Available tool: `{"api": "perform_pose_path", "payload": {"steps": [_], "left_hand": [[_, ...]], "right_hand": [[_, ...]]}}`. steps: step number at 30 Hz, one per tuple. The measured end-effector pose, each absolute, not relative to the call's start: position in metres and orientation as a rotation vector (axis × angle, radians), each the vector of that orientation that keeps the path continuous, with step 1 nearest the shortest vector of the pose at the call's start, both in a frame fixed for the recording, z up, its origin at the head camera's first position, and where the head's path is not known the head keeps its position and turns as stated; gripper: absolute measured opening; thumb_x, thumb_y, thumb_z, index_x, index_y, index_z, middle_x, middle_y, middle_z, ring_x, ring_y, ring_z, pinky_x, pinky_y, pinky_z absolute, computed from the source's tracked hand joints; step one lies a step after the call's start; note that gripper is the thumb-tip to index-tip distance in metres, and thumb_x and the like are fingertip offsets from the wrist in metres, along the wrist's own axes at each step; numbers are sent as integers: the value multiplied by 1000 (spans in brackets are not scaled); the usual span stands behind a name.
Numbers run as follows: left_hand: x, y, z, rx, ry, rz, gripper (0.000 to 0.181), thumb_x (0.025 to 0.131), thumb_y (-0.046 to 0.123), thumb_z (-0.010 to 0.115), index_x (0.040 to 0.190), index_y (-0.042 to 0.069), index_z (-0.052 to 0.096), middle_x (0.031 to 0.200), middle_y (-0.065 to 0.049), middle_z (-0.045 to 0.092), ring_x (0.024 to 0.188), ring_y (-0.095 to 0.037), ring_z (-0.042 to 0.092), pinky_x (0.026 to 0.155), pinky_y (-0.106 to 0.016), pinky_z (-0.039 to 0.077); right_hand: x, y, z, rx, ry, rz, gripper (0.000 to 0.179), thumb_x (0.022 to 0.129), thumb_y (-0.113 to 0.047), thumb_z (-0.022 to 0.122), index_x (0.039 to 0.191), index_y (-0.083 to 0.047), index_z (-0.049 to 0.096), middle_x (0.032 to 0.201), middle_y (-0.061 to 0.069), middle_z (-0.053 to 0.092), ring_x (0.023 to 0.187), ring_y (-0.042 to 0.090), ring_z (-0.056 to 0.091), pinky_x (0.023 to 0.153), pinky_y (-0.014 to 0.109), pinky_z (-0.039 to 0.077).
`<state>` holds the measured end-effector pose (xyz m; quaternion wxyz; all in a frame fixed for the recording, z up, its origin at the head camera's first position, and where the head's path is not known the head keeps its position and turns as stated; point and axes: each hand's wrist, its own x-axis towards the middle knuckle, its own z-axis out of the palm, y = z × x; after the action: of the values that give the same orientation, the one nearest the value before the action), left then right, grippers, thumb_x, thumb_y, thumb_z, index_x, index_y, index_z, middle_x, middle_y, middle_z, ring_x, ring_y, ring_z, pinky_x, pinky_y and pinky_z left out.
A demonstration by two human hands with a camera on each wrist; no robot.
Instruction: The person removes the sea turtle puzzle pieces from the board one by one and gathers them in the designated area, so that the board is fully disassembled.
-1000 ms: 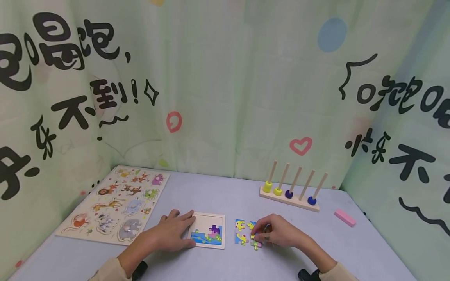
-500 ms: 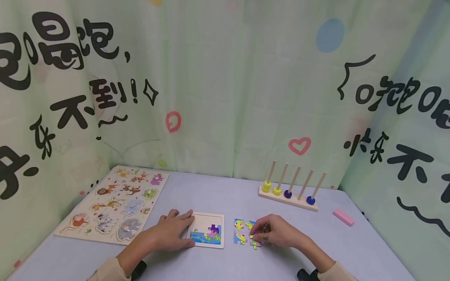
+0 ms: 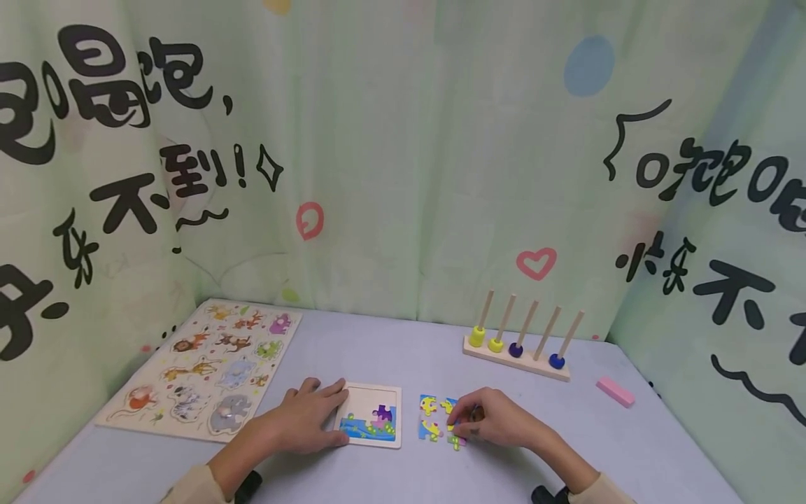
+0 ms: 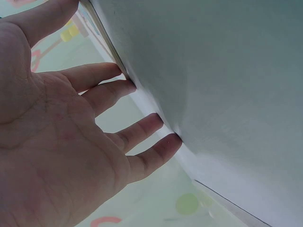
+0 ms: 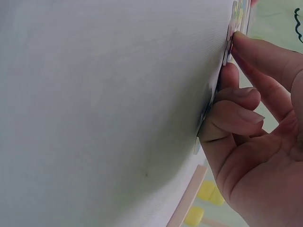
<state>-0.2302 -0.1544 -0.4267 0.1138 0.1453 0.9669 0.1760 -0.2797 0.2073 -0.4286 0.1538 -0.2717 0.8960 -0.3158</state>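
Note:
Spread at the left side of a small wooden puzzle tray (image 3: 371, 393), my left hand (image 3: 308, 420) touches its edge with thumb and fingertips. Blue, purple and pink pieces (image 3: 378, 425) fill the tray's lower part and right side. Loose jigsaw pieces with yellow shapes (image 3: 431, 430) lie on the table to the tray's right. My right hand (image 3: 497, 418) pinches one jigsaw piece at their right edge between thumb and finger; the hand partly hides it. In the right wrist view, the other fingers (image 5: 236, 118) curl low against the table, with a thin piece edge (image 5: 197, 145) beside them.
A large animal puzzle board (image 3: 208, 371) lies at the left. At the back right stands a peg stand (image 3: 516, 358) with yellow and blue beads. A pink block (image 3: 615, 391) is near the right edge. Printed curtains (image 3: 378, 175) enclose the table's back and sides.

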Motion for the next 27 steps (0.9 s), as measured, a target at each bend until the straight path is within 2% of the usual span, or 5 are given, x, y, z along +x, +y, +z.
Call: {"api": "perform_pose_path", "payload": {"steps": [13,27], "left_hand": [[-231,-154,-427,439,2838,518,78,92,50,79,156,15,53,171,-3,42,156,-43,33,121,-68,32],[-231,-154,-428,431,2844,504,78,92,51,78,157,15,53,171,-3,42,157,-43,32,122,-69,31]], "right_hand": [[-283,199,-424,-770,2602,-887,5,94,-19,80,99,-20,82,84,-6,68,70,6,52,63,21,43],[-289,157,-413,-803,2563,-946,12,100,-22,74,105,-14,82,97,-2,76,80,13,56,67,21,44]]}}
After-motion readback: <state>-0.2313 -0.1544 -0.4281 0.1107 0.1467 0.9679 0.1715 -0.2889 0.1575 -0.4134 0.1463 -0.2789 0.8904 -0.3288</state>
